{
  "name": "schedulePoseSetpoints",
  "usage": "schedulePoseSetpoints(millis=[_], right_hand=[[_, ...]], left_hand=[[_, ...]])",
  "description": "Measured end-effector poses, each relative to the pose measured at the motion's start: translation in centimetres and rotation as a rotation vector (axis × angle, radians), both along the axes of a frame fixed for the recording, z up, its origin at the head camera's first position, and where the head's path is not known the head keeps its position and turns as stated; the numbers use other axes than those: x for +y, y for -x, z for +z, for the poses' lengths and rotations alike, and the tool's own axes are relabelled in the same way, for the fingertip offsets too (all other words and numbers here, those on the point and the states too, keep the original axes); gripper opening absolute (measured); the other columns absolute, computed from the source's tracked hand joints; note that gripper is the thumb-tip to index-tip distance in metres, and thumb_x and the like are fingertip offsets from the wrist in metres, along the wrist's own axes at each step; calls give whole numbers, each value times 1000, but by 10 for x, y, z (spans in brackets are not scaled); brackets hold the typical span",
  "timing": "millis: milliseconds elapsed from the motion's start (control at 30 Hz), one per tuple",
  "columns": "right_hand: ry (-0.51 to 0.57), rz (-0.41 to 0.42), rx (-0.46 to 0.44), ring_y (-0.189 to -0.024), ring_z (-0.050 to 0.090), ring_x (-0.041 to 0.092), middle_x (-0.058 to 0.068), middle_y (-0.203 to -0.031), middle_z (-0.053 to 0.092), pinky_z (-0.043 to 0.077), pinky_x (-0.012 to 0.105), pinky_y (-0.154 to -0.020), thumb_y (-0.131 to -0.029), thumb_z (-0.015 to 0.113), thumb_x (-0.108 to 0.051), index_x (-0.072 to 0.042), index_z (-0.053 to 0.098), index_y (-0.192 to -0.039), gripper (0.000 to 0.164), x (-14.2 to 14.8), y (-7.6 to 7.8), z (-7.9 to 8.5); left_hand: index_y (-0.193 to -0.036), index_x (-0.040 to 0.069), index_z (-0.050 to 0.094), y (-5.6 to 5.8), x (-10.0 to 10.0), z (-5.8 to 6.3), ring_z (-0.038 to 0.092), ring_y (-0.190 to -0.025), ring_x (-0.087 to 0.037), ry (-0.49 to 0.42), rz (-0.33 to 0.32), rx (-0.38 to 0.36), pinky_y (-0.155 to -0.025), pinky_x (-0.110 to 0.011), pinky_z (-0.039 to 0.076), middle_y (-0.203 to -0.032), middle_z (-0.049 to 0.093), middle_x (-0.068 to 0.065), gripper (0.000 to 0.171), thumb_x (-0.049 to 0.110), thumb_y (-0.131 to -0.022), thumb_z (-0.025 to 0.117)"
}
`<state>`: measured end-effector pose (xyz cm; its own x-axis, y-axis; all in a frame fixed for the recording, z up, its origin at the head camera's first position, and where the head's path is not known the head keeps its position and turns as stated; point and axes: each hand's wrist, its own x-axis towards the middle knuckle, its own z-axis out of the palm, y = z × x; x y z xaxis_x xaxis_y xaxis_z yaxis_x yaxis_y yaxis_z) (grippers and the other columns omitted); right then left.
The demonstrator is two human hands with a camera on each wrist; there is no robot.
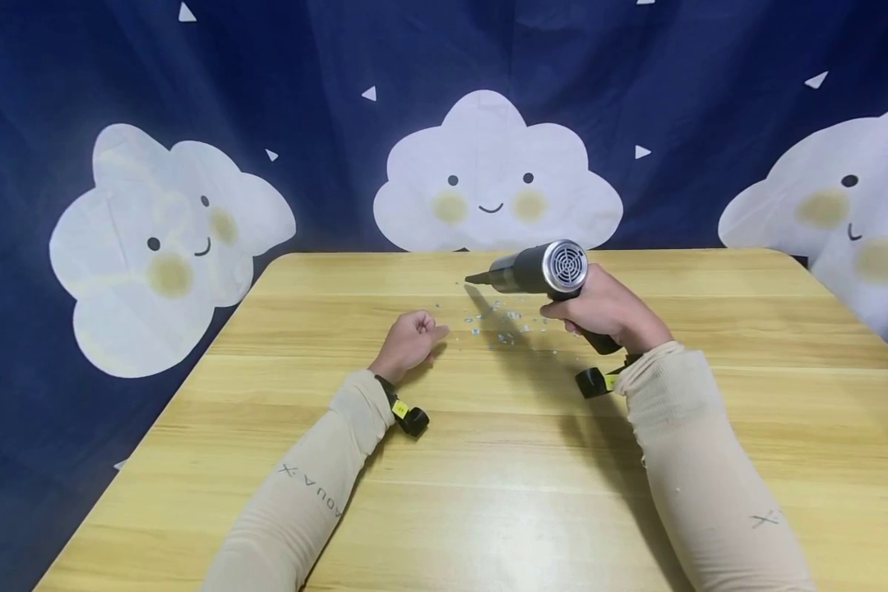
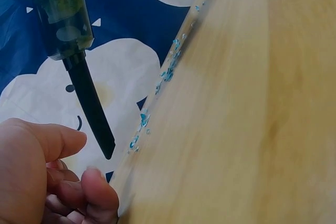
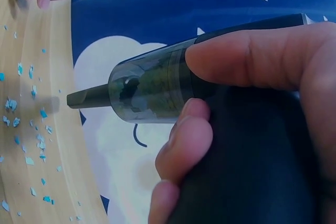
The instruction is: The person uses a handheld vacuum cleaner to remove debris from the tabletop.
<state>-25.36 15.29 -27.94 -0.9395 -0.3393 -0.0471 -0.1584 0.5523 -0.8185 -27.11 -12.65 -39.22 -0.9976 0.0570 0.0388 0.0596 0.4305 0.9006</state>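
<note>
My right hand [image 1: 608, 302] grips the handle of a black handheld vacuum [image 1: 527, 271]. Its narrow nozzle [image 3: 88, 98] points left, and a see-through dust cup [image 3: 152, 80] sits behind it. In the head view the vacuum hangs over the far part of the wooden table [image 1: 385, 493]. Small blue and white scraps [image 1: 476, 331] lie scattered below it. To their left is my left hand [image 1: 409, 339], low over the tabletop, its fingers loosely curled and holding nothing. The left wrist view shows its thumb and fingertips [image 2: 100, 184] near the nozzle's end.
Behind the table's far edge hangs a dark blue curtain [image 1: 326, 189] with smiling white clouds [image 1: 488, 148]. Each wrist carries a small black camera [image 1: 414, 422] on a strap. The bare tabletop stretches toward me between the two sleeved arms.
</note>
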Motion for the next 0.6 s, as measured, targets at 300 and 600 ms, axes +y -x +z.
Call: schedulePoseSetpoints(millis=[300, 600], right_hand=[[-13, -11, 6, -48, 51, 16, 4, -56, 52, 45, 26, -48, -77, 68, -8, 1, 54, -92, 22, -5, -1, -3], [-4, -20, -15, -49, 50, 17, 5, -57, 52, 46, 27, -50, -78, 67, -7, 2, 54, -96, 25, -8, 0, -5]], left_hand=[[-70, 11, 49, 1, 0, 1, 53, -47, -14, 11, -3, 8, -48, -22, 45, -56, 44, 4, 26, 20, -88, 65], [-70, 11, 48, 0, 1, 1, 54, -47, -14, 11, -8, 17, -46, -21, 44, -56, 43, 4, 26, 20, -88, 64]])
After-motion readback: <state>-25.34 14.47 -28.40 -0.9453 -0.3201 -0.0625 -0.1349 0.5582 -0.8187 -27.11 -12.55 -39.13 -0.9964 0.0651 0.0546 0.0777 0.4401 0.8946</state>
